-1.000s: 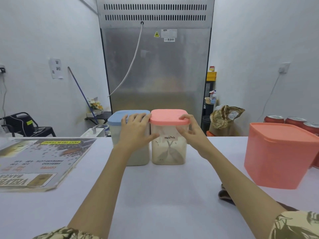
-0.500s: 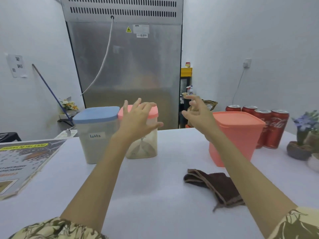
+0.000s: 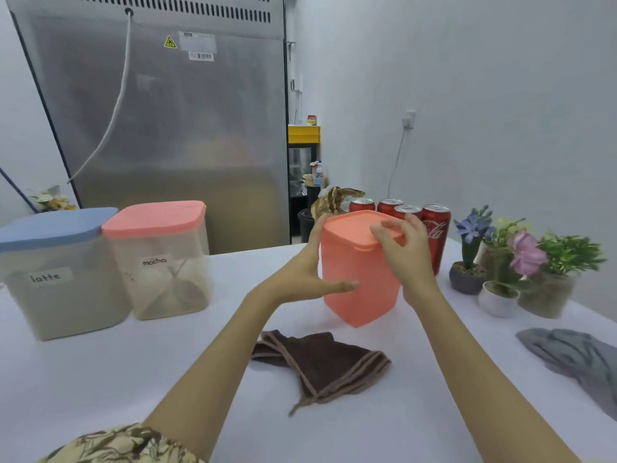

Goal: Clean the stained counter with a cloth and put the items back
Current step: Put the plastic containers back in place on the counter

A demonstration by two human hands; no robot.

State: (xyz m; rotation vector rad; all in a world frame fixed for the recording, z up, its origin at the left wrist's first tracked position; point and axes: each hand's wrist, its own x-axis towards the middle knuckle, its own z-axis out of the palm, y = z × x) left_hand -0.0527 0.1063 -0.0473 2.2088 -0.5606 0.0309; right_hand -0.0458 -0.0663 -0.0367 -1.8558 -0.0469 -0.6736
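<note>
While both hands, the left hand (image 3: 309,275) and right hand (image 3: 405,252), cup the pink tub (image 3: 359,279) at frame centre with fingers loosely spread, they should squeeze its walls evenly before lifting.

Both arms fwd; left hand (image 3: 305,274) flat, fingers straight; right hand (image 3: 405,252) fingers loosely spread

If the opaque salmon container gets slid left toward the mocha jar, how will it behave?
The salmon container looks like rigid plastic, so it should keep its shape. It is tall, so a high push may tip it. Its contents are hidden; weight is unknowable. The counter looks smooth, so it should slide.
</note>
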